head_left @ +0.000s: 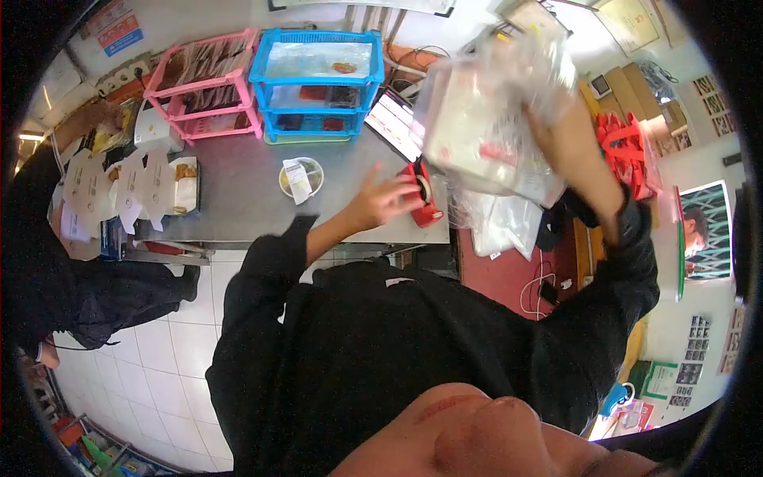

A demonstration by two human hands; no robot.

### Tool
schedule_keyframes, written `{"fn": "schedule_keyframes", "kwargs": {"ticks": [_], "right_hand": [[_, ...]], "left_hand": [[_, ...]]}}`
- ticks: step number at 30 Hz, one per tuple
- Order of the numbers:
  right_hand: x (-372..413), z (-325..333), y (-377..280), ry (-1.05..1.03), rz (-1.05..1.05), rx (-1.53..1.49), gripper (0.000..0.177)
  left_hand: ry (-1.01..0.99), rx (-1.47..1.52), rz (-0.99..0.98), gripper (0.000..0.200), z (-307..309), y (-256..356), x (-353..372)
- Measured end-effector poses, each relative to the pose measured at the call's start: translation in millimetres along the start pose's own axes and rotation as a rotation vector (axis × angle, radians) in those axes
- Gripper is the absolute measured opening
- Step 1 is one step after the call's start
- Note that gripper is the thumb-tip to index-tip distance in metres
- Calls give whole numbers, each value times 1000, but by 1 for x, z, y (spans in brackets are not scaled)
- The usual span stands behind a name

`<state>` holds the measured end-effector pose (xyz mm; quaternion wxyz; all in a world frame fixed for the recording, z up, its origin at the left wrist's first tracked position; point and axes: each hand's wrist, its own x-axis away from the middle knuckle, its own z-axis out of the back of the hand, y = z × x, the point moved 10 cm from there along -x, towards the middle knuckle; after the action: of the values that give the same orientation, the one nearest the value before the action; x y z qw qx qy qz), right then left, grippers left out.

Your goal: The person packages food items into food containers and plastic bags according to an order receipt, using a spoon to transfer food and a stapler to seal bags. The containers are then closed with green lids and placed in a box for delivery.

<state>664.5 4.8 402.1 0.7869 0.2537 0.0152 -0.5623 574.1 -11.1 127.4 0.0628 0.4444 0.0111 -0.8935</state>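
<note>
Fingers of the left hand (378, 203) splay at the dispenser (430, 215); the right hand (559, 137), blurred, seems to grasp the bags (479, 127) by the counter's (230, 179) right end, where a firm edge grip should limit slipping.

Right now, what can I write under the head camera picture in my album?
The right hand holds up plastic packaging; the left hand is by the red tape dispenser.

White tiled floor (179, 342), grey metal worktop (238, 195), pale wall (203, 17), red surface (493, 282) at right, framed certificate (628, 22).
</note>
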Motion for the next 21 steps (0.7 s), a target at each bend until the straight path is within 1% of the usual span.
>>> {"fn": "schedule_keyframes", "kwargs": {"ticks": [1, 2, 3, 4, 5, 6, 7, 8, 9, 11, 12, 13, 14, 15, 16, 17, 18, 19, 20, 21], "right_hand": [[12, -21, 2, -36, 13, -16, 27], [16, -30, -9, 50, 104, -74, 29], [24, -42, -22, 122, 197, -140, 31], [32, -82, -29, 100, 208, -165, 31], [42, -128, -18, 125, 46, -473, 30], [55, -169, -8, 153, -129, -774, 29], [50, -191, -36, 144, -71, -1039, 28], [57, -244, -61, 88, -49, -973, 21], [64, -297, -87, 33, -23, -907, 15], [84, -352, -126, 31, -76, -800, 17], [82, -389, -137, -119, -241, -1169, 22], [94, -424, -142, -15, -266, -1158, 25], [95, -439, -139, -64, -467, -1304, 22], [97, -452, -137, -112, -672, -1441, 20], [92, -458, -133, -100, -691, -1446, 20], [88, -455, -138, -78, -605, -1520, 18], [87, -449, -137, -51, -515, -1590, 17], [91, -448, -124, -41, -539, -1594, 17], [86, -441, -118, -91, -376, -1550, 16], [78, -428, -108, -141, -208, -1500, 17]], "left_hand": [[23, 47, 207, 38, 5, -26, 22], [16, 40, 216, 38, 17, -32, 18], [247, 65, 376, 35, 60, -47, 13], [478, 86, 543, 33, 97, -57, 16], [462, 88, 579, 33, 106, -52, 5], [515, 198, 567, 33, 113, -47, -12], [576, 300, 544, 32, 113, -45, -23], [512, 557, 742, 27, 74, -58, -12], [519, 538, 759, 27, 49, -61, 10], [202, 404, 1106, 27, -48, -82, 90], [120, 374, 1044, 27, -86, -79, 127], [35, 350, 977, 28, -109, -74, 148], [22, 347, 971, 28, -111, -74, 146], [10, 292, 1036, 27, -111, -79, 145], [-9, 242, 1100, 25, -112, -85, 142], [-41, 258, 1094, 25, -117, -84, 135], [-212, 161, 1161, 24, -129, -86, 136], [-375, 53, 1217, 23, -139, -92, 138], [-315, 45, 1164, 22, -145, -93, 138], [-321, 41, 1156, 22, -147, -95, 134]]}}
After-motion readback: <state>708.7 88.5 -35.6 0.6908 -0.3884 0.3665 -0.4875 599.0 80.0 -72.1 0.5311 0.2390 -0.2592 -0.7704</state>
